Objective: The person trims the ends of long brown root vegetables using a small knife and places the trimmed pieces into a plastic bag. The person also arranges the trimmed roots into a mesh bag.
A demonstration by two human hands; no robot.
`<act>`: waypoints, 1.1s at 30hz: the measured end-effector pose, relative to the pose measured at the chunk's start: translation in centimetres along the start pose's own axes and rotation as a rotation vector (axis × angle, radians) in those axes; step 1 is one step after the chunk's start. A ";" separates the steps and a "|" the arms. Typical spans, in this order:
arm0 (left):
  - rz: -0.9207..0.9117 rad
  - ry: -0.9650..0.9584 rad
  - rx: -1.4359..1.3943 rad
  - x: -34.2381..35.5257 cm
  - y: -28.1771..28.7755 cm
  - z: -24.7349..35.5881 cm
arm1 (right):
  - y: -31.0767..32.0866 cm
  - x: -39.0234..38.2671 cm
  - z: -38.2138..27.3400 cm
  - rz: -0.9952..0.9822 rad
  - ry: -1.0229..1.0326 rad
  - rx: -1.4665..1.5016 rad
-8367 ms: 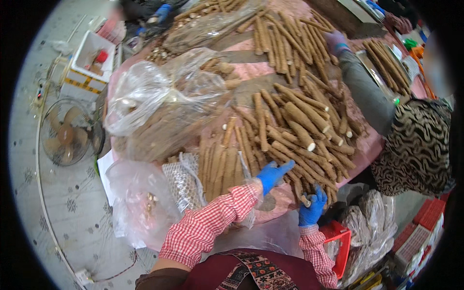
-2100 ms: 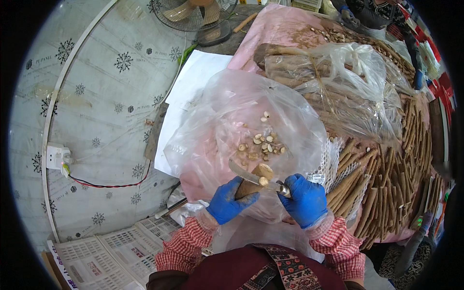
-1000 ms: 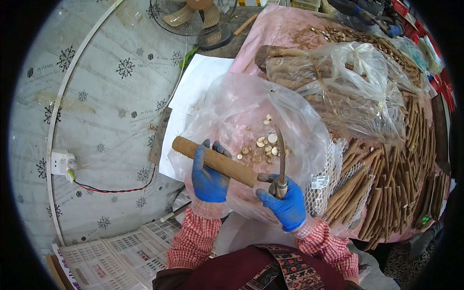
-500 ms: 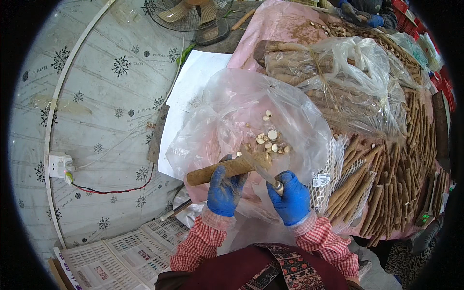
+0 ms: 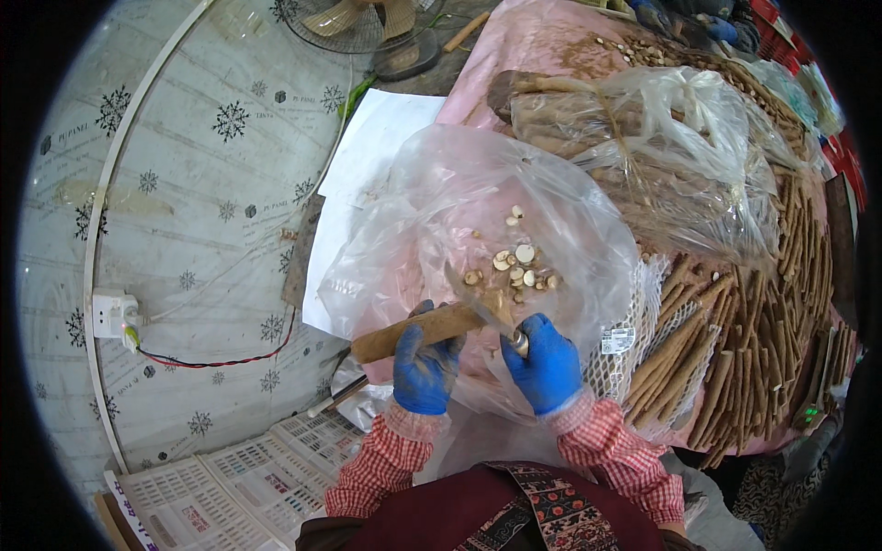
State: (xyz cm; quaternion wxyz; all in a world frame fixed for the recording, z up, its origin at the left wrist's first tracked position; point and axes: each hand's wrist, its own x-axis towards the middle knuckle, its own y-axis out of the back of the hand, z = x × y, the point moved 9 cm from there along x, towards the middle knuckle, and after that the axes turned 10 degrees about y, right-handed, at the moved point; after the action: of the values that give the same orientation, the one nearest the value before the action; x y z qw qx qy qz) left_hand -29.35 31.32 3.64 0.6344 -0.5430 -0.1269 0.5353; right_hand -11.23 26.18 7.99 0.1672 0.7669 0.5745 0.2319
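My left hand (image 5: 424, 367), in a dirt-stained blue glove, is closed round a thick brown root (image 5: 386, 342), held level over a clear plastic bag (image 5: 395, 230). My right hand (image 5: 542, 363), also gloved, grips the handle of a knife (image 5: 480, 305), its blade slanting up-left across the root's right end. Several pale cut slices (image 5: 525, 253) lie on the bag just beyond. Beside my right hand is white mesh wrapping (image 5: 625, 367) with long roots on it.
Roots cover the pink sheet (image 5: 487, 55) at right, some in plastic bags (image 5: 680, 174). At left are white paper (image 5: 358, 147), a fan (image 5: 358, 23), a wall socket (image 5: 119, 317) and newspapers (image 5: 220, 487). Co-workers' hands and sleeves (image 5: 721, 28) show at top and lower right.
Earlier my hands were over the root pile without a knife; the view has since swung left. A second ago the knife stood upright; its blade has swung down-left onto the root's end.
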 end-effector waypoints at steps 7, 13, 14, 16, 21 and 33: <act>0.163 -0.055 0.102 -0.2 4.7 0.4 | -4.3 0.3 4.2 -0.218 -0.064 0.108; 0.147 -0.115 0.024 -0.8 3.8 1.1 | -3.7 0.2 2.6 -0.083 -0.035 0.063; 0.148 -0.136 0.000 -1.0 3.7 1.5 | -3.6 0.4 2.2 -0.089 -0.040 0.057; 0.084 -0.158 0.024 -1.3 2.7 2.2 | -3.8 0.6 2.2 -0.094 0.000 0.074; -0.126 -0.261 -0.130 -2.4 0.3 4.6 | -7.6 -2.5 13.2 -0.280 -0.353 0.075; -0.195 0.114 0.411 -0.7 -4.8 -2.0 | 3.5 -3.2 3.6 -0.144 -0.436 0.883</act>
State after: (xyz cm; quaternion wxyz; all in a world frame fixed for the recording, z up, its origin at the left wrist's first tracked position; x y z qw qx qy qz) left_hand -25.53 30.40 7.09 0.7865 -0.4169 -0.0311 0.4545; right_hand -7.25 22.12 6.29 -0.0416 0.7535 0.6211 -0.2114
